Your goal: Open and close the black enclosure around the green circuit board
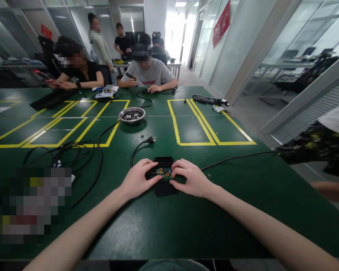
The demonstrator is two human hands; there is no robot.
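Observation:
Between my hands, a small green circuit board with copper-coloured rings (164, 173) lies over the green table (124, 233). My left hand (139, 177) grips the board's left end, thumb below and fingers above. At its right end my right hand (190, 177) has thumb and fingers curled against the board. One black casing piece (164, 161) is just beyond the board, and another black casing piece (166, 189) is on the near side. Black cables run from both sides toward the board; where they join is hidden by my hands.
A metal bowl with small parts (132, 115) stands farther off, with a black plug (150, 140) nearer. Coiled black cables (70, 150) lie at left. Across the table a person in grey (149, 71) holds a screwdriver; a person stands at right.

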